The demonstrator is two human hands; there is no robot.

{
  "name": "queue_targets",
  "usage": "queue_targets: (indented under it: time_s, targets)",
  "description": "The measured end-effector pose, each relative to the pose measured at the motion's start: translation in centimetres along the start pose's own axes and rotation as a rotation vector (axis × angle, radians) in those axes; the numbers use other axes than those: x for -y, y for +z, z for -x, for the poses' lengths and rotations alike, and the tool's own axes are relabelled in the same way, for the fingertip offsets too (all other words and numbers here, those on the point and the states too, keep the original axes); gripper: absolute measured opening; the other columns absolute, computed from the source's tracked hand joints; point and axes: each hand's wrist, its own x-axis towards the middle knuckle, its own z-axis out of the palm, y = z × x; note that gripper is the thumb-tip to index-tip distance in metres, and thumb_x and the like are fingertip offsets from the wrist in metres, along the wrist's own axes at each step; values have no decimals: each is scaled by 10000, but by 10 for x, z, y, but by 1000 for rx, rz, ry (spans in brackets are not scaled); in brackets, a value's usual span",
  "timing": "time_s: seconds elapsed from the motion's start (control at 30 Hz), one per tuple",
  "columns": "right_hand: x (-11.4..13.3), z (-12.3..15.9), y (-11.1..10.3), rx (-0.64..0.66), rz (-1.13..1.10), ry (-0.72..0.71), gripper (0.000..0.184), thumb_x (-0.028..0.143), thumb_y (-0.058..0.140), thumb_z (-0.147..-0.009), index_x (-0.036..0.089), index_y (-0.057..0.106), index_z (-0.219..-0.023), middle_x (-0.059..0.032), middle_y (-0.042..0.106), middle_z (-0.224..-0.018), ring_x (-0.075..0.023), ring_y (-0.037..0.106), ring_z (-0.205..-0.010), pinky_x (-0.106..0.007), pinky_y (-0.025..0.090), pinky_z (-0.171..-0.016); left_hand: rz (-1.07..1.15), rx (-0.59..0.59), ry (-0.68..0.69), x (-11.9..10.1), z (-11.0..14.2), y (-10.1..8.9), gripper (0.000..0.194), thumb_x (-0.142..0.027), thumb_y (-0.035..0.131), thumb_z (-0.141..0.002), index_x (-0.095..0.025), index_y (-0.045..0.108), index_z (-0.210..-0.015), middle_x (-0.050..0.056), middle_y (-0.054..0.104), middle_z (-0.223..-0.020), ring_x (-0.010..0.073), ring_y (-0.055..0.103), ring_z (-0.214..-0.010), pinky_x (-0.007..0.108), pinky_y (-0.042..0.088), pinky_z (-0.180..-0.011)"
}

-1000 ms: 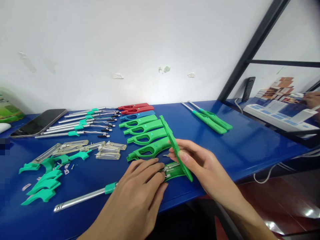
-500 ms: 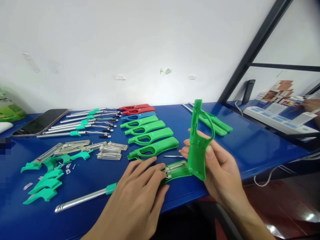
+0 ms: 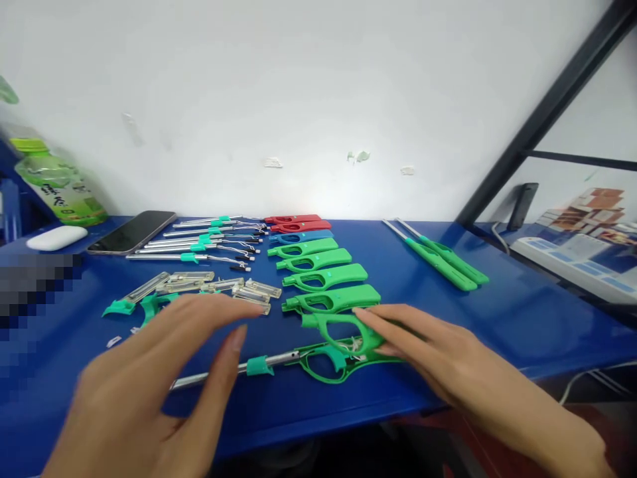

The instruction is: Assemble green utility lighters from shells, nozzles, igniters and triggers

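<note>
My right hand is closed on a green lighter shell half, which lies nearly flat just above its mating half. That lower shell half rests on the table with a teal trigger in it; the right fingers hide its handle end. A metal lighter tube with a teal collar extends leftward from its front. Over the tube's far left part, my left hand is raised, thumb and forefinger apart, holding nothing. I cannot tell whether the halves touch.
Behind the hands lies a row of green, blue and red lighter shells. Metal tubes with wires, clear fuel tanks and teal triggers lie left. Two green lighters lie right. A phone and bottle stand far left.
The shell half in my right hand has gone from upright to nearly flat over the lower half. My left hand has let go of the lower half and moved left, opening.
</note>
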Motion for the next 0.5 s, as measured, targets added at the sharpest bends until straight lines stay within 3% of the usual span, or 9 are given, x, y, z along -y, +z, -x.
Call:
queue_targets:
  time_s: [0.1, 0.17, 0.5]
  targets:
    - [1, -9, 4, 100, 149, -83, 803, -22, 431, -963, 286, 284, -1689, -86, 570, -1581, -251, 631, -1386, -362, 620, -1038, -33, 76, 82, 0, 8, 12, 221, -310, 563, -1064, -323, 672, -1255, -81, 751, -1232, 152, 692, -1150, 249, 467, -1090]
    - [3, -14, 4, 133, 205, -135, 840, -54, 446, -926, 263, 285, -1687, -92, 590, -1561, -245, 651, -1358, -374, 615, -1045, -20, 122, 128, -1, 9, 17, 219, -320, 548, -1074, -317, 666, -1258, -64, 761, -1223, 162, 701, -1139, 265, 491, -1067]
    - [11, -19, 7, 51, 271, -242, 712, -45, 426, -951, 191, 410, -1623, -104, 681, -1445, -220, 695, -1281, -348, 599, -1054, 36, 201, 162, -5, 10, 24, 239, -219, 533, -1071, -277, 670, -1258, -4, 775, -1161, 199, 735, -1029, 345, 603, -910]
